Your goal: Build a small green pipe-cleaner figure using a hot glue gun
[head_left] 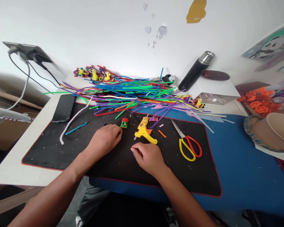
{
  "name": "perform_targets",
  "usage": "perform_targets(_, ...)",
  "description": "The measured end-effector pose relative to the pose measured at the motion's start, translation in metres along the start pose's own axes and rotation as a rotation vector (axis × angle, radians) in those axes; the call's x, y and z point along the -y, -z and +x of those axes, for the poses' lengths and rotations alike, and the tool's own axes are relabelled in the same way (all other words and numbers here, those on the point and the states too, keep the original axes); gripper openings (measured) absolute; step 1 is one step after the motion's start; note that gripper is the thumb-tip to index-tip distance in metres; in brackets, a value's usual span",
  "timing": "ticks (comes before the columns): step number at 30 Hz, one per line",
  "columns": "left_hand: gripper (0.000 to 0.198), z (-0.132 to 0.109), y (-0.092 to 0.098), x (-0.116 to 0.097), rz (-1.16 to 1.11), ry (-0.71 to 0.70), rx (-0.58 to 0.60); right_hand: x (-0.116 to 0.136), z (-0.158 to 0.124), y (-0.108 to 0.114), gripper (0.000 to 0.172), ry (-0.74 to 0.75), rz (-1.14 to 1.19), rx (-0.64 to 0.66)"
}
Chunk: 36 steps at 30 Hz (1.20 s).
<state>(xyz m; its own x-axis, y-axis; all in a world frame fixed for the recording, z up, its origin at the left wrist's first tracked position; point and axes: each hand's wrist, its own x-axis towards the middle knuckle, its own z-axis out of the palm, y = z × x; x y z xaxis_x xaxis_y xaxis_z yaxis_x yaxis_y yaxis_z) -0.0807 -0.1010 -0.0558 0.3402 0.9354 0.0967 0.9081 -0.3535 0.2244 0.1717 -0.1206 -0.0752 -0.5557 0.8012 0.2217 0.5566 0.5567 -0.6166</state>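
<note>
My left hand [106, 138] rests on the black mat [49, 142] with its fingers curled in and nothing visible in them. Right by its knuckles stands a small green and red pipe-cleaner figure [124, 123]. My right hand [149, 157] lies lower on the mat, thumb and fingers drawn together, with nothing showing between them. Just above it is a yellow glue gun [145, 130], its nozzle pointing toward the wall. Scissors [187, 146] with one yellow and one red handle lie partly spread to the right. An orange scrap [162, 133] sits between them.
A heap of coloured pipe cleaners [132, 91] spans the back. At left are a phone [63, 108], a white fuzzy strip [73, 119] and a twisted blue piece [76, 128]. A black flask [196, 71], white box [215, 86] and bowl [280, 129] stand at right.
</note>
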Motion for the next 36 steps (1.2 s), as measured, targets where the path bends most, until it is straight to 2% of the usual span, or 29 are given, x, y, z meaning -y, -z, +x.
perform_targets(5,0.017,-0.005,0.004,0.0,-0.061,0.043,-0.008,0.0,0.001,0.0,0.021,-0.018,-0.014,0.016)
perform_targets(10,0.013,-0.014,0.016,-0.01,-0.28,0.105,-0.07,0.004,0.002,0.001,0.019,-0.093,0.022,0.03)
perform_targets(14,0.013,-0.016,0.025,-0.021,-0.294,-0.033,-0.136,0.011,0.003,0.003,0.017,-0.207,0.176,0.01)
perform_targets(22,0.017,-0.013,0.028,-0.031,-0.059,-0.263,-0.234,0.016,0.01,0.005,0.015,-0.376,0.49,-0.033)
perform_targets(26,0.018,-0.013,0.03,-0.034,-0.006,-0.324,-0.266,0.016,0.013,0.004,0.014,-0.414,0.614,-0.016)
perform_targets(36,0.02,-0.012,0.032,-0.04,0.086,-0.413,-0.251,0.012,0.014,-0.005,0.016,-0.443,0.819,0.019)
